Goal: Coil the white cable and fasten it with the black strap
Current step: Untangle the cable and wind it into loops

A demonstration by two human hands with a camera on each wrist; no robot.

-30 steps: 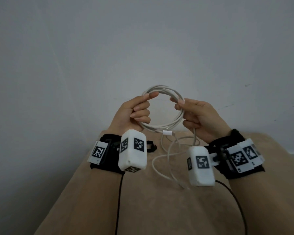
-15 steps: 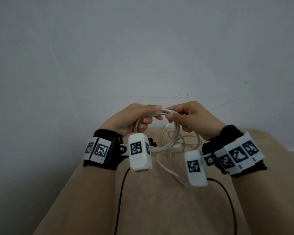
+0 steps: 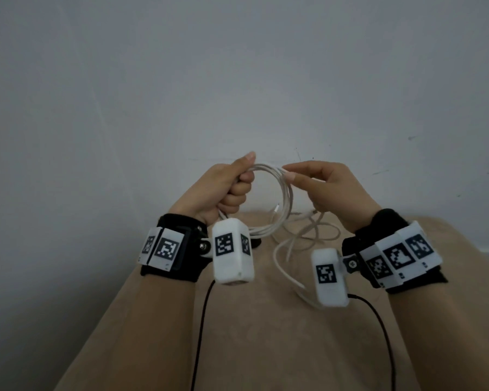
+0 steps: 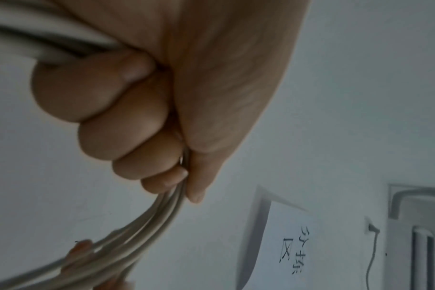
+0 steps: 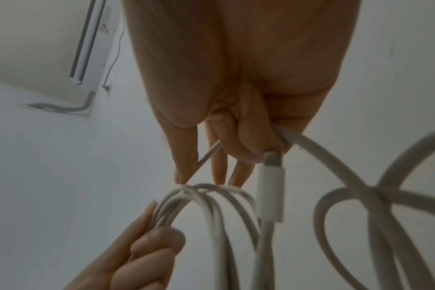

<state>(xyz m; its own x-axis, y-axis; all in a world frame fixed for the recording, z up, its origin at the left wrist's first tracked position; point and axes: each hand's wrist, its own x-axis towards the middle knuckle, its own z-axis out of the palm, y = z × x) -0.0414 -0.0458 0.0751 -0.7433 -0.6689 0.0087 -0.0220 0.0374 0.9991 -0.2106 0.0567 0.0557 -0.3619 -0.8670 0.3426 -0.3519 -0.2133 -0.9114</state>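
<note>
Fingers of the left hand (image 3: 226,190) were curled into a fist round the left side of the white cable (image 3: 284,204), gripping several loops bunched together, with the thumb stretched along the top of the bundle. In the left wrist view the same fingers (image 4: 117,121) were closed tight, and the strands ran out of the fist above and below it. The coil stood upright in the air between the two hands, above a beige surface (image 3: 266,334). Below the left hand, a small dark piece (image 3: 257,243) showed just behind the wrist camera; whether it was the black strap could not be told. To the right, the right hand (image 3: 331,190) pinched a strand at the top of the coil between thumb and forefinger, close to the left thumb, its remaining fingers loosely bent. In the right wrist view a loose run of cable passed through the right hand's fingers (image 5: 246,141), and a white plug (image 5: 270,188) hung just beside them. Uncoiled cable lay in slack loops on the beige surface under the right hand. A pale wall (image 3: 237,80) stood behind everything.
</note>
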